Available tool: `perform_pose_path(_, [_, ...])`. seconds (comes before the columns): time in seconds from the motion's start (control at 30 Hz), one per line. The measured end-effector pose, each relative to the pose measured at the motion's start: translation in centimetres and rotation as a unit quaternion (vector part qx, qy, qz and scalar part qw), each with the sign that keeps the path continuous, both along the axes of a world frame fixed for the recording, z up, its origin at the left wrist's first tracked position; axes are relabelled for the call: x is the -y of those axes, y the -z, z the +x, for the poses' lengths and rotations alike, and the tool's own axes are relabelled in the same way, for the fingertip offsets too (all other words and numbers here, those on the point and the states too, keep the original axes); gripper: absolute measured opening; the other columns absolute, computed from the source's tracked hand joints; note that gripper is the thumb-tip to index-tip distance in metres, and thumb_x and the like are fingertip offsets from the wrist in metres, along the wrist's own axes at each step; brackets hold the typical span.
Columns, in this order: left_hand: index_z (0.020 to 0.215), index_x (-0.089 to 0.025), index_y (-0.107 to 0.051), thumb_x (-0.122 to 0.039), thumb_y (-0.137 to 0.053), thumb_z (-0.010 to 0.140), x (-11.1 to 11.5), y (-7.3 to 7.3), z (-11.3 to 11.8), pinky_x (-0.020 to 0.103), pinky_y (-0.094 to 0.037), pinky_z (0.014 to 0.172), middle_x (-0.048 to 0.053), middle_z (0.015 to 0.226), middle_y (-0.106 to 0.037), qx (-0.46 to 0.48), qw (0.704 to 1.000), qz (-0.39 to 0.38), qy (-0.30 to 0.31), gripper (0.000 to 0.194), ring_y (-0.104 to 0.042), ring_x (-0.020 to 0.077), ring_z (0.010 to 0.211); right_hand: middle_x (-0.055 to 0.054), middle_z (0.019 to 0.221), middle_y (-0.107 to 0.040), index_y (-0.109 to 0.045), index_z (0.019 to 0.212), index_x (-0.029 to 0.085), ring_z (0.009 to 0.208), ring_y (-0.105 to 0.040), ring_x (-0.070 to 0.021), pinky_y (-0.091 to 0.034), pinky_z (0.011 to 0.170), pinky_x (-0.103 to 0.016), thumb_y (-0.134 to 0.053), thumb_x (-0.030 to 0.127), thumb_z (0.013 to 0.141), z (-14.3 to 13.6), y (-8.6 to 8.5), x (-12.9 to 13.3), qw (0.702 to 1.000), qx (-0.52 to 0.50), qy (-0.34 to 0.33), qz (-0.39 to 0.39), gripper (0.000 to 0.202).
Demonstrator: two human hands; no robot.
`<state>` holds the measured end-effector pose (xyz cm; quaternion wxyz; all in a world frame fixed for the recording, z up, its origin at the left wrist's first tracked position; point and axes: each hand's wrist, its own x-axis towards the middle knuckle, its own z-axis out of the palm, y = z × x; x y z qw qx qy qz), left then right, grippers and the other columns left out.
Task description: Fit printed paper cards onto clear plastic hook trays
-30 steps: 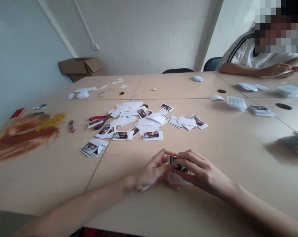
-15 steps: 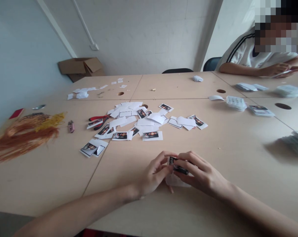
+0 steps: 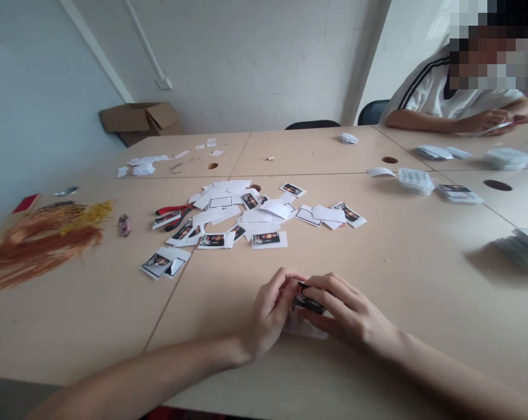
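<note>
Near the table's front edge, a black printed label lies over a clear plastic box. My left hand grips the box's left side, its thumb on the label's upper left corner. From the right, my right hand holds the box, with its fingers across the label. Part of the box is hidden beneath both hands. Beyond them spreads a pile of white sheets and printed labels, and red-handled pliers lie at its left edge.
Orange and yellow strands and a pink clipper lie left. Stacked clear packs are on the right, with more at the right edge. Across the table sits a person. A cardboard box stands behind.
Both hands and the box have shifted slightly left and tilted. My left thumb has moved up along the label's corner. The view has moved a little.
</note>
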<state>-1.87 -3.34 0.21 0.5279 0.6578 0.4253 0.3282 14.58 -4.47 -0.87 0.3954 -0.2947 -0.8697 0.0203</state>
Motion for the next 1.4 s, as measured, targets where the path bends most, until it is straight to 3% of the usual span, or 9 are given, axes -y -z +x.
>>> perform_pose_path(0.2, [0.088, -0.018, -0.051, -0.032, -0.036, 0.085, 0.2, -0.1, 0.0, 0.021, -0.039, 0.063, 0.001, 0.075, -0.054, -0.005, 0.999, 0.027, -0.020, 0.021, -0.049, 0.0121, 0.071, -0.012, 0.090, -0.057, -0.051, 0.093, 0.008, 0.081, -0.054, -0.0159, -0.050, 0.065, -0.028, -0.054, 0.012, 0.077, -0.1, 0.5, 0.2, 1.000, 0.002, 0.001, 0.031, 0.017])
perform_pose_path(0.4, [0.087, -0.018, -0.049, -0.036, -0.036, 0.084, 0.1, 0.1, -0.2, 0.019, -0.037, 0.054, -0.001, 0.066, -0.049, 0.001, 1.000, 0.006, -0.030, 0.023, -0.046, 0.0100, 0.060, -0.012, 0.096, -0.052, -0.053, 0.095, 0.009, 0.085, -0.054, -0.0164, -0.051, 0.064, -0.026, -0.052, 0.012, 0.079, 0.5, 0.6, 0.4, 0.998, 0.029, 0.020, 0.058, 0.017])
perform_pose_path(0.53, [0.087, -0.019, -0.048, -0.036, -0.035, 0.084, 0.1, 0.2, -0.2, 0.018, -0.036, 0.053, -0.002, 0.065, -0.046, -0.002, 1.000, 0.002, -0.028, 0.022, -0.043, 0.0090, 0.057, -0.012, 0.091, -0.054, -0.054, 0.092, 0.008, 0.086, -0.054, -0.0172, -0.051, 0.065, -0.026, -0.046, 0.010, 0.082, 1.2, 0.0, 0.1, 0.996, 0.046, -0.023, 0.076, 0.014])
perform_pose_path(0.67, [0.087, -0.018, -0.048, -0.037, -0.035, 0.084, 0.2, 0.1, -0.2, 0.019, -0.036, 0.056, -0.002, 0.066, -0.046, -0.003, 1.000, -0.002, -0.031, 0.023, -0.044, 0.0099, 0.061, -0.014, 0.089, -0.056, -0.055, 0.093, 0.005, 0.087, -0.054, -0.0179, -0.051, 0.065, -0.028, -0.032, 0.006, 0.085, 1.7, -0.7, -0.2, 0.992, 0.057, -0.050, 0.100, 0.024])
perform_pose_path(0.83, [0.094, -0.018, -0.045, -0.038, -0.036, 0.084, 0.4, 0.0, -0.2, 0.019, -0.036, 0.055, -0.002, 0.068, -0.046, 0.013, 0.999, -0.029, -0.027, 0.024, -0.044, 0.0098, 0.060, -0.015, 0.086, -0.058, -0.055, 0.089, 0.004, 0.082, -0.056, -0.0187, -0.051, 0.060, -0.029, -0.040, 0.004, 0.081, 2.0, -0.7, -0.5, 0.986, 0.046, -0.077, 0.144, 0.017])
perform_pose_path(1.1, [0.087, -0.018, -0.047, -0.037, -0.036, 0.084, 0.4, 0.0, -0.2, 0.018, -0.033, 0.050, -0.004, 0.061, -0.041, 0.010, 1.000, -0.024, -0.014, 0.023, -0.041, 0.0083, 0.055, -0.008, 0.083, -0.063, -0.060, 0.078, 0.010, 0.071, -0.054, -0.0151, -0.044, 0.052, -0.027, -0.052, 0.010, 0.077, 2.0, -0.7, -0.4, 0.977, 0.057, -0.047, 0.200, 0.008])
perform_pose_path(1.27, [0.088, -0.018, -0.046, -0.036, -0.034, 0.085, 0.5, 0.2, -0.3, 0.018, -0.032, 0.050, -0.004, 0.061, -0.041, 0.008, 0.999, -0.034, 0.010, 0.023, -0.040, 0.0077, 0.054, -0.005, 0.081, -0.065, -0.063, 0.071, 0.013, 0.074, -0.054, -0.0143, -0.041, 0.055, -0.028, -0.050, 0.010, 0.078, 2.2, -1.5, 0.0, 0.968, 0.082, -0.034, 0.233, 0.015])
perform_pose_path(1.4, [0.087, -0.017, -0.046, -0.036, -0.034, 0.085, 0.6, 0.0, -0.2, 0.018, -0.033, 0.049, -0.003, 0.060, -0.042, 0.018, 0.999, -0.040, 0.016, 0.023, -0.042, 0.0080, 0.053, -0.004, 0.082, -0.066, -0.063, 0.071, 0.014, 0.077, -0.054, -0.0147, -0.042, 0.059, -0.027, -0.055, 0.015, 0.076, 2.3, -1.3, 0.0, 0.969, 0.092, -0.030, 0.226, 0.010])
